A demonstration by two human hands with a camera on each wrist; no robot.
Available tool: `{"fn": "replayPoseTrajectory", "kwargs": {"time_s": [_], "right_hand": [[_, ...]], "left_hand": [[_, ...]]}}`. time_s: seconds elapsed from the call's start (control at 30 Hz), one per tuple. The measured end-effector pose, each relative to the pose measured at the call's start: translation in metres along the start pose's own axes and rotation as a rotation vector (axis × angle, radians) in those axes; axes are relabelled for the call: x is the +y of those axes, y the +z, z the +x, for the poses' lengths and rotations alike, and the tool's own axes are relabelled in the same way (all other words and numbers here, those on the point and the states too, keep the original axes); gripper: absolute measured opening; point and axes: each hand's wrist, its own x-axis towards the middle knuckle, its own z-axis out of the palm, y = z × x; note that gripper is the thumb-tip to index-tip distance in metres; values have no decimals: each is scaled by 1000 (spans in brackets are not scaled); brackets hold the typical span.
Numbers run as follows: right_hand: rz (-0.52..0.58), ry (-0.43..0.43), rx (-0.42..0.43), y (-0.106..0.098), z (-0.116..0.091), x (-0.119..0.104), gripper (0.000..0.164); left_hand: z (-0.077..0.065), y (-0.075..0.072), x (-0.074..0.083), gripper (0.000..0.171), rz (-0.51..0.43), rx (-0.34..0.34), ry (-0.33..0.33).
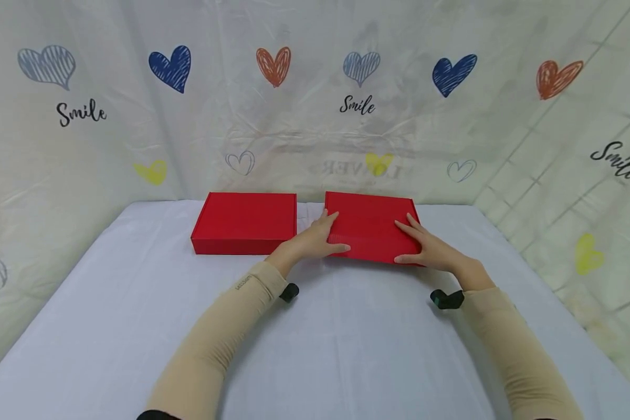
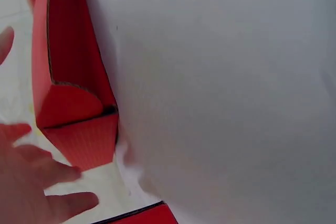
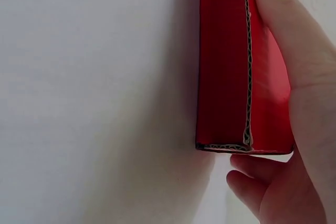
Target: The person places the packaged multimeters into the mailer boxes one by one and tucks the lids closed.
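Two flat red cardboard boxes lie side by side at the back of the table. About the right-hand box are both hands. My left hand is at its left end, fingers spread, thumb reaching over the front left corner. In the left wrist view those fingers stretch out beside the end wall, near a curved cardboard flap. My right hand grips the right end; the right wrist view shows its thumb along the lid and fingers bent past the end. This box sits slightly askew.
The left-hand red box stands closed, just left of my left hand. White cloth covers the table. Behind hangs a pale curtain printed with hearts and the word Smile. Dark wrist cameras jut from under both sleeves.
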Motion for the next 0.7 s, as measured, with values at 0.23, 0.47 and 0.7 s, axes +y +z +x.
{"fn": "replayPoseTrajectory", "kwargs": {"time_s": [0.23, 0.47, 0.7], "right_hand": [[-6, 15, -24, -2, 5, 0, 103], [-28, 33, -19, -2, 8, 0, 104], [-58, 37, -7, -2, 13, 0, 104]], "left_hand": [[14, 1, 0, 96, 244, -55, -14], [16, 3, 1, 99, 267, -99, -31], [16, 9, 2, 101, 305, -102, -62]]}}
